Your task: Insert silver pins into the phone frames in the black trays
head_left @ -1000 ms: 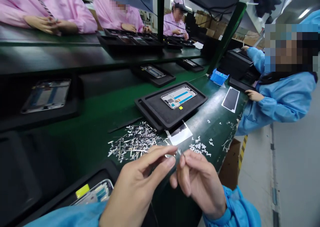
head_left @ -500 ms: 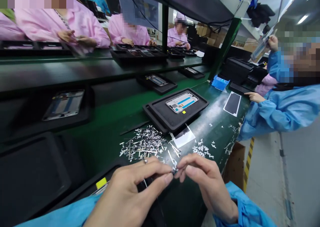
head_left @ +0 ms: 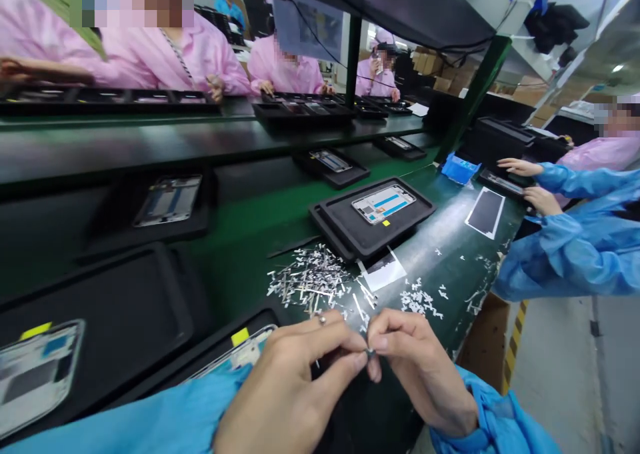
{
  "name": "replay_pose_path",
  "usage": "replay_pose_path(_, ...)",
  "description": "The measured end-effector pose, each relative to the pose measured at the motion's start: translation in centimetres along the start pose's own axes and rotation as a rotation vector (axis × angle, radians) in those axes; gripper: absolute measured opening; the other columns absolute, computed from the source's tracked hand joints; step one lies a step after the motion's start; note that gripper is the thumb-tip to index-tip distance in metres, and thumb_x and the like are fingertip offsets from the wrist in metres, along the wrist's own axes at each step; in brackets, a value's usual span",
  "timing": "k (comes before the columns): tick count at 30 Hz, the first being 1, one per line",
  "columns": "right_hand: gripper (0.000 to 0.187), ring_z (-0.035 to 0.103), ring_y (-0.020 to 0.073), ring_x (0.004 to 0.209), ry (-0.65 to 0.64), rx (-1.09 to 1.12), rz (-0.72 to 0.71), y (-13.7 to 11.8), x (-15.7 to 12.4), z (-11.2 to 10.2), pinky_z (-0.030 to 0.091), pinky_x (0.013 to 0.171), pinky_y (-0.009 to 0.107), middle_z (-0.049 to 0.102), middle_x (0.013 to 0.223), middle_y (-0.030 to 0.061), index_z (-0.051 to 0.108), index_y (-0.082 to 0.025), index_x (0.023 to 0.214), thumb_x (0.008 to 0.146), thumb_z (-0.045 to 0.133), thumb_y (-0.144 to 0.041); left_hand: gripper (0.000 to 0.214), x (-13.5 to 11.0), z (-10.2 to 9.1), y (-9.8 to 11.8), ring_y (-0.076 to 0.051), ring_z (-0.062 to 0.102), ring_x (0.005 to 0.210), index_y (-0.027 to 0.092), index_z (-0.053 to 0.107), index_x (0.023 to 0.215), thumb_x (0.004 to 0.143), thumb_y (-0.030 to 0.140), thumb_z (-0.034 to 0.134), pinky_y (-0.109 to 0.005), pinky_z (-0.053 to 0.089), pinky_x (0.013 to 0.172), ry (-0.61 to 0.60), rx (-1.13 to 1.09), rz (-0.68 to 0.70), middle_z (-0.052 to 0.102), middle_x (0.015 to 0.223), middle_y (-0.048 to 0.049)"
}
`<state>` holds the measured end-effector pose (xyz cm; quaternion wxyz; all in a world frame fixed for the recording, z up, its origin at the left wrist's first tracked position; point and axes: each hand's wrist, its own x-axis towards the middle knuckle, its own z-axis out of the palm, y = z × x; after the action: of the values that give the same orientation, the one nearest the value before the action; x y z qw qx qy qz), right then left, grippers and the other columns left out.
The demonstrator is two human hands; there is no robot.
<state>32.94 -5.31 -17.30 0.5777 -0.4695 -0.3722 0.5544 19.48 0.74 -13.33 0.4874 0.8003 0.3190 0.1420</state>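
Note:
My left hand (head_left: pixel 305 374) pinches a tiny dark part (head_left: pixel 370 353) between thumb and forefinger; its kind is too small to make out. The fingertips of my right hand (head_left: pixel 417 361) close on the same spot, touching the part. Just beyond my fingers lies a pile of thin strip-like pieces (head_left: pixel 313 277), black and silvery white. Right of it is a scatter of small white bits (head_left: pixel 420 299). Partly under my left forearm, a phone frame (head_left: pixel 245 351) with a yellow tab rests in a black tray (head_left: pixel 195 361).
Ahead, stacked black trays (head_left: pixel 345 237) hold a phone frame (head_left: pixel 384 204) with blue strips. A white-edged black sheet (head_left: pixel 485 213) and a blue box (head_left: pixel 459 169) lie farther right. A co-worker's blue sleeves (head_left: pixel 575 241) reach in at right. Pink-clad people sit across the bench.
My right fingertips have come together with the left ones at the tiny part. The view has swung left, showing another phone frame at lower left. The blue-sleeved co-worker has lowered a raised hand.

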Motion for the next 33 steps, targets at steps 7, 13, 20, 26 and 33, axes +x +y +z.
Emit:
replay_pose_path(7,0.024,0.049,0.0157,0.065,0.242,-0.489,-0.154,0.8,-0.6,-3.1,0.038,0.06,0.024,0.048,0.062,0.0004,0.05,-0.02,0.065,0.081,0.047,-0.038,0.01,-1.9,-3.1,1.3,-0.006,0.054,0.051,0.027,0.065,0.062,0.071,0.029,0.059,-0.01,0.041,0.051,0.286,-0.062,0.026,0.06,0.055,0.0098)
replay_pose_path(13,0.025,0.046,0.0215,0.063,0.411,-1.161,-0.25,2.9,-0.8,-10.5,0.033,0.062,0.033,0.051,0.065,0.0026,0.052,-0.022,0.067,0.077,0.049,-0.045,0.022,-6.7,-8.7,-1.6,-0.008,0.053,0.041,0.025,0.067,0.065,0.064,0.047,0.065,-0.011,0.041,0.038,0.7,0.202,-0.046,0.061,0.05,0.0084)
replay_pose_path(20,0.023,0.046,0.0255,0.067,0.212,-1.675,-0.412,2.6,-0.7,-11.1,0.034,0.068,0.042,0.052,0.071,0.007,0.051,-0.02,0.077,0.08,0.034,-0.035,0.021,-8.7,-8.3,-4.8,-0.008,0.055,0.053,0.027,0.064,0.061,0.073,0.039,0.052,-0.013,0.039,0.045,0.478,0.234,-0.194,0.063,0.063,0.0079)
replay_pose_path(26,0.02,0.05,0.0209,0.074,-0.005,-1.637,-0.84,1.0,0.4,-2.8,0.038,0.076,0.041,0.055,0.083,0.0077,0.048,-0.014,0.104,0.086,0.04,-0.017,0.025,-7.6,-6.7,-5.6,-0.015,0.055,0.067,0.024,0.062,0.064,0.075,0.034,0.042,-0.026,0.04,0.062,0.36,0.264,-0.267,0.06,0.069,0.0017)
replay_pose_path(33,0.029,0.05,0.0248,0.098,-0.444,-1.546,-0.888,1.3,1.9,5.2,0.039,0.087,0.042,0.055,0.113,0.0098,0.055,-0.009,0.101,0.082,0.034,-0.007,0.026,-5.0,-7.0,-6.5,-0.019,0.047,0.073,0.02,0.058,0.064,0.078,0.025,0.036,-0.034,0.034,0.068,0.282,0.471,-0.252,0.056,0.071,-0.0019)
